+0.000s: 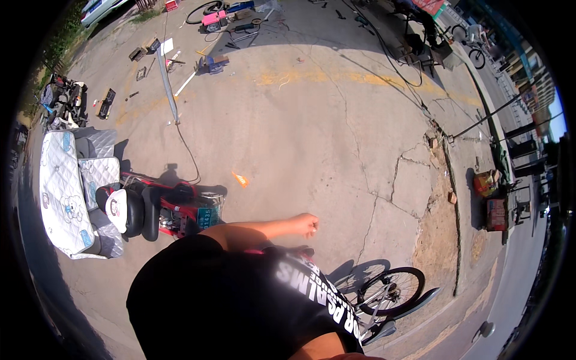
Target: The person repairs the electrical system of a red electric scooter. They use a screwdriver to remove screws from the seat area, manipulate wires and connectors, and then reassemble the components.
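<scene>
My left hand (305,225) is in front of my body with its fingers curled closed, and my bare forearm reaches in from the left. Whether anything small sits inside the fingers is hidden. Nearest to it, just below, a bicycle is partly covered by my black shirt (222,294); its rear part shows a spoked wheel (391,291) and a dark fender (420,303). Part of my right arm (324,348) shows at the lower edge, but the right hand is out of the picture.
A red scooter (180,213) with a white quilted cover (65,192) stands at left. An orange scrap (240,179) lies on the cracked concrete. Tools, cables and a pink box (213,18) are spread at the far side. Red boxes (496,214) stand by the right curb.
</scene>
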Demonstrator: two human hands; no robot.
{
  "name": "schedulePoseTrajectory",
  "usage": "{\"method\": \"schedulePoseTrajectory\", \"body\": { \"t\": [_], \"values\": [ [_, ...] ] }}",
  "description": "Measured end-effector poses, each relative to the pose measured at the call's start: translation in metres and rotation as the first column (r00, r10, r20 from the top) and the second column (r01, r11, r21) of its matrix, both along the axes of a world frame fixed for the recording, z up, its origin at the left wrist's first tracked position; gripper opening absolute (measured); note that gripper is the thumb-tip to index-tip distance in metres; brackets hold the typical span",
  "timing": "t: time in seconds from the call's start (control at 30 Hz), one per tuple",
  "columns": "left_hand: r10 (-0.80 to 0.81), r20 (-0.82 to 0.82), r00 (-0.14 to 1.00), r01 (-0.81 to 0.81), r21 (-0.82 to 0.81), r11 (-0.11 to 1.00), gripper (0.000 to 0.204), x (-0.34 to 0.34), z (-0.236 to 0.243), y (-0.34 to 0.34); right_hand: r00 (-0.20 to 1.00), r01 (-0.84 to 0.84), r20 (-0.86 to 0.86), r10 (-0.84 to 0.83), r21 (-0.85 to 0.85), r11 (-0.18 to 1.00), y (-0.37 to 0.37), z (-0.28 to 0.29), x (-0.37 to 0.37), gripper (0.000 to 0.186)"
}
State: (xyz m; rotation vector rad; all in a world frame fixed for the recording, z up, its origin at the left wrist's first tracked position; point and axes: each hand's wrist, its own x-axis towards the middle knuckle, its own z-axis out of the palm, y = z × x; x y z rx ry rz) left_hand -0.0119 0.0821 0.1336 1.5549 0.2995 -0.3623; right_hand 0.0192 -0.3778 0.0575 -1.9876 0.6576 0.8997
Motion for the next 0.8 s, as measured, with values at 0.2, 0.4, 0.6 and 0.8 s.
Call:
{"method": "schedulePoseTrajectory", "body": {
  "t": [0.2,0.4,0.6,0.8],
  "values": [
    [0.17,-0.416,0.893,0.057,0.479,0.876,0.013,-0.052,-0.136,0.171,0.995,-0.096,-0.004,0.097,0.051,0.994,0.077,-0.014,0.211,0.029],
    [0.824,-0.558,0.095,-0.914,0.279,0.294,0.02,-0.143,-0.075,0.249,0.988,-0.146,0.056,0.143,0.043,0.988,0.162,-0.004,0.431,0.033],
    [0.671,-0.741,0.039,-0.872,0.302,0.384,0.019,-0.074,-0.062,0.21,0.964,-0.249,0.109,0.241,0.072,0.966,0.321,-0.003,0.627,0.038],
    [0.105,-0.822,0.56,0.135,0.215,0.967,0.018,0.076,-0.1,0.322,0.927,-0.372,0.083,0.366,0.086,0.924,0.512,0.009,0.754,0.039]
  ]
}}
